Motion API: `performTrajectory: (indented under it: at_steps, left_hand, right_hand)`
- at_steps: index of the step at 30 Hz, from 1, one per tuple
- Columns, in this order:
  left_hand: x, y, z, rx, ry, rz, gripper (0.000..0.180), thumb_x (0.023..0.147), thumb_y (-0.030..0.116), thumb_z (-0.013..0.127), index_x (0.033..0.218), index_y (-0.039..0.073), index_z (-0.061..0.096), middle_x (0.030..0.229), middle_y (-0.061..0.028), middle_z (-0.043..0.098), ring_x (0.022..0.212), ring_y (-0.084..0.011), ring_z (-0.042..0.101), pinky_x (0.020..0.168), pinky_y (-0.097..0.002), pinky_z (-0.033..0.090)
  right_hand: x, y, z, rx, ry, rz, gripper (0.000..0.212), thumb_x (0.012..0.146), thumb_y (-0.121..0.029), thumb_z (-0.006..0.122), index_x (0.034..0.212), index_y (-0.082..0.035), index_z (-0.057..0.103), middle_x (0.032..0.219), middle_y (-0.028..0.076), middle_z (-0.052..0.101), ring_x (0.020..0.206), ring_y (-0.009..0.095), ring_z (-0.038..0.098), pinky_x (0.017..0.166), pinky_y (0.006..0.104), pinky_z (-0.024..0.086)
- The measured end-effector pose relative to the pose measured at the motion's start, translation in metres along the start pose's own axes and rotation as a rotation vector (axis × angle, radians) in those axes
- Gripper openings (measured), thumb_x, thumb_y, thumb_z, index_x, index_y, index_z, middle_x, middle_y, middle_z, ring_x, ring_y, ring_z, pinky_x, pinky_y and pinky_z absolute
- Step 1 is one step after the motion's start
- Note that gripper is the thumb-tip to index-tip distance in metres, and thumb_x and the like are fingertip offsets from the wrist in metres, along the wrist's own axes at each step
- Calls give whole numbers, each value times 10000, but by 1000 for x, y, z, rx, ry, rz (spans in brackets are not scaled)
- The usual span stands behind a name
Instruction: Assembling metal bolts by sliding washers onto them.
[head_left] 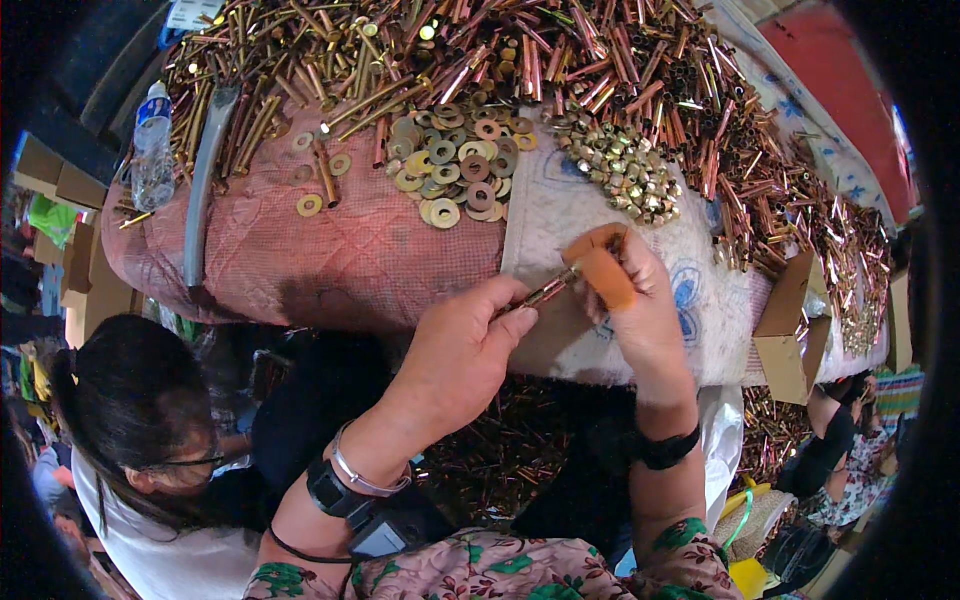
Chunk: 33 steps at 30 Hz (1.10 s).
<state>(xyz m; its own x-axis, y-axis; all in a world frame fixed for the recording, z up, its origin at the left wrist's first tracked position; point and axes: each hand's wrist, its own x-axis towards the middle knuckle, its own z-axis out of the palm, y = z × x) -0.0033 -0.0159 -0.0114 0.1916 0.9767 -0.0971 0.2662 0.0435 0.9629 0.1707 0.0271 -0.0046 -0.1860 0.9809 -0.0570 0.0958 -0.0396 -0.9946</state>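
My left hand (455, 350) is closed round a metal sleeve anchor bolt (547, 290), thumb and forefinger pinching it, its far end tilted up to the right. At that end, the fingers of my right hand (645, 290) curl in; an orange band (606, 278) wraps them and partly hides what they grip. Just beyond my hands lie a heap of flat washers (460, 165) on red cloth and a pile of shiny nuts (630, 175) on white cloth.
Copper-coloured sleeves (640, 60) and long bolts (265, 130) cover the far side. A plastic bottle (152, 150) and a curved grey strip (207, 190) lie left. A cardboard box (785, 350) stands at the right edge. Another person (140, 420) sits close at left.
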Motion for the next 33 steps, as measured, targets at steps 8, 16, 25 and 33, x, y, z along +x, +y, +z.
performTrajectory:
  at_steps: [8,16,25,33]
  left_hand:
    - [-1,6,0,-50,-30,-87,128,873,125,520,921,11,554,619,60,420,566,-35,373,487,-207,312]
    - [-2,5,0,-31,-38,-73,134,872,128,524,932,12,556,617,56,420,566,-34,372,488,-207,313]
    - [-1,0,1,-73,-30,-69,128,874,115,517,945,18,561,631,57,424,570,-32,372,496,-203,317]
    - [-2,-1,-3,-55,-33,-93,131,867,107,522,955,16,557,636,55,426,578,-33,379,498,-199,321]
  right_hand:
    - [-1,8,-3,-121,-1,-68,129,844,-160,590,869,-40,551,703,-26,517,605,39,465,521,193,375]
    - [-1,10,-6,-207,-14,-99,147,844,-167,592,832,-29,541,700,-25,507,595,48,450,523,204,371]
    - [-2,13,-4,-110,-11,-34,132,853,-153,574,871,-25,550,688,-17,514,571,50,446,515,206,373]
    - [-1,2,-2,-81,-21,22,121,844,-138,580,900,-33,561,695,-6,542,598,65,481,542,201,395]
